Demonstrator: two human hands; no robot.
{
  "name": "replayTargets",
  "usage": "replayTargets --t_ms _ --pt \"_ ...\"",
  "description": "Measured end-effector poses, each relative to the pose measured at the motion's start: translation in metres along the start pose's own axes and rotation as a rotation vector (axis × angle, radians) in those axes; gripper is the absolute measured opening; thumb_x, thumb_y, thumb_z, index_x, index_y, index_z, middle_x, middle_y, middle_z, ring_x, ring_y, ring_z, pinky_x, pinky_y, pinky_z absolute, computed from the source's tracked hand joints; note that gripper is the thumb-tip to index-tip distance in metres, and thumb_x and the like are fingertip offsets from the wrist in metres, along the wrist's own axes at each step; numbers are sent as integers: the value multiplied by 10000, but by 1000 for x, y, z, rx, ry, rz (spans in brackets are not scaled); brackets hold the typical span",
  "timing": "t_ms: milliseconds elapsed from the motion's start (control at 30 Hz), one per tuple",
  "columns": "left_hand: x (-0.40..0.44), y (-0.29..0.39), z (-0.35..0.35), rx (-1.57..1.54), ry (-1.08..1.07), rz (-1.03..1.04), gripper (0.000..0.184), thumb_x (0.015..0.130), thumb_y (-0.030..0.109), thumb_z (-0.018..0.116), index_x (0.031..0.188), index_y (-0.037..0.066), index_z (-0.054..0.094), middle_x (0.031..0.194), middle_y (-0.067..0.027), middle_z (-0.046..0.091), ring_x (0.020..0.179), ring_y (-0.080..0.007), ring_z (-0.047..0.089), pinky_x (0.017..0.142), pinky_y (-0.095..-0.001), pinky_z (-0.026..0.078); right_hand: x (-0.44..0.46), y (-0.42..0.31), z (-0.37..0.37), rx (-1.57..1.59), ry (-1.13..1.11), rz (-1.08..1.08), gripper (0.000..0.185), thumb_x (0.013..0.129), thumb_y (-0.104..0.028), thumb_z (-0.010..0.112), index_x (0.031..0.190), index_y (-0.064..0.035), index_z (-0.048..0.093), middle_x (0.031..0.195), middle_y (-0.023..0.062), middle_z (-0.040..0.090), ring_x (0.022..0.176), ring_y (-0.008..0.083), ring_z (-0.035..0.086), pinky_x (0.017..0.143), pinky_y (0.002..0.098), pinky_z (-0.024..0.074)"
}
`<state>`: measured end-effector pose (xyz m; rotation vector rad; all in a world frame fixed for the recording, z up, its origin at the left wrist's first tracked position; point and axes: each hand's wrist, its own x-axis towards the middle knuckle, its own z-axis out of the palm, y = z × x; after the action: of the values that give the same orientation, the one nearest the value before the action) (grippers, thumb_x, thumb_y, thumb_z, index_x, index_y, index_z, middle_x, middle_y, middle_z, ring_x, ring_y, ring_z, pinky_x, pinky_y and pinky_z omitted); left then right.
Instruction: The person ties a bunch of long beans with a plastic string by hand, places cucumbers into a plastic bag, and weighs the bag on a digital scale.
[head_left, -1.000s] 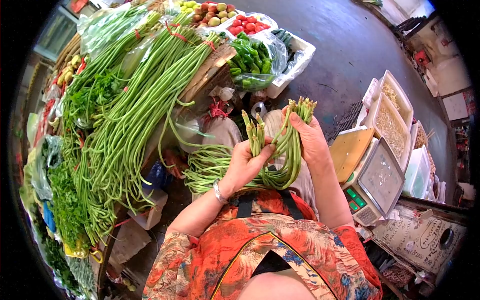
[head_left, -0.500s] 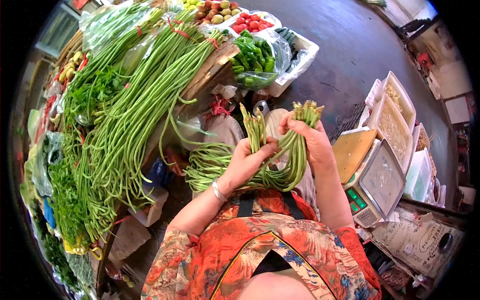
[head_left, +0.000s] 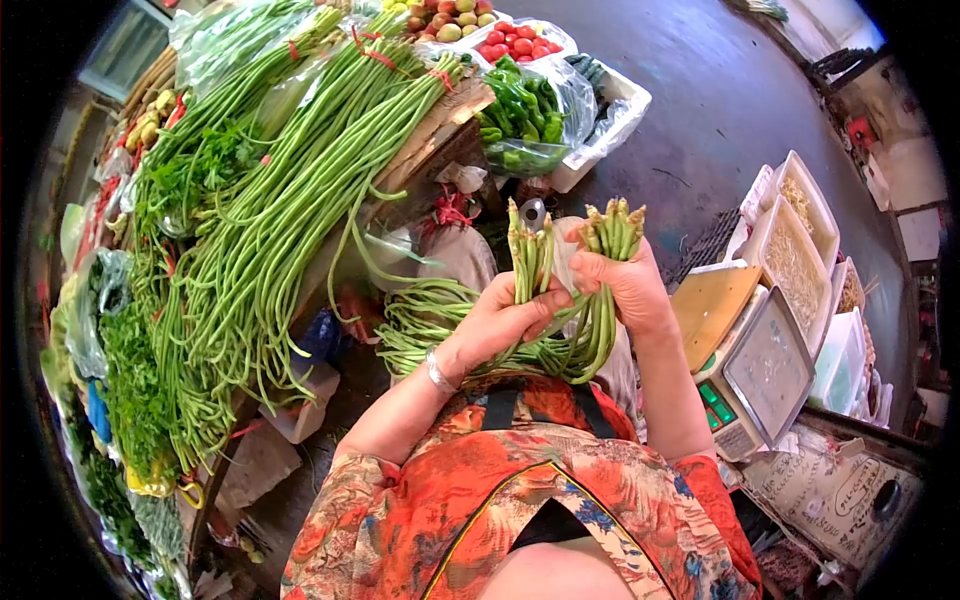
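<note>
yardlong beans (head_left: 425, 325) are lying in bent loops left of the digital scale (head_left: 765, 365). the left hand (head_left: 515, 315) is gripping a slim stem-end bunch (head_left: 530, 255), fingers curled around it; the right hand (head_left: 628, 285), nearer the scale, is clasping a thicker bunch (head_left: 613, 230). gathering seems to be going on; the next move is probably calling for firm fingers and level stem ends.

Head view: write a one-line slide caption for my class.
Left hand and right hand each hold yardlong beans; digital scale at right.
</note>
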<state>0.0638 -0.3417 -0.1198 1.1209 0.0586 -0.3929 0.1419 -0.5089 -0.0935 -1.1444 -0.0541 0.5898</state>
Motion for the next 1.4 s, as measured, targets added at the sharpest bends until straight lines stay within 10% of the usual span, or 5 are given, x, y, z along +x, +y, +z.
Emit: replayTargets --t_ms 600,1167,1400 --pt "4 -1 -1 66 193 -51 224 968 204 545 1115 45 602 1044 -64 673 887 -122 637 764 -261 516 10 8 -6 59 76 -12 101 843 -94 700 894 -42 630 693 -1 589 561 93 531 518 222 419" --pt "16 -6 5 254 183 187 191 970 198 562 971 20 630 764 4 638 668 -63 558 613 -226 460 6 7 -6 4 -90 22 172 810 -60 715 960 -39 633 829 -3 637 705 84 576 632 226 462" --pt "15 -4 -3 148 221 179 199 977 192 539 1007 26 646 932 -9 670 853 -72 581 791 -244 467 8 15 -13 102 -55 -158 89 846 -95 635 907 -31 628 866 42 641 728 124 587 692 247 481"
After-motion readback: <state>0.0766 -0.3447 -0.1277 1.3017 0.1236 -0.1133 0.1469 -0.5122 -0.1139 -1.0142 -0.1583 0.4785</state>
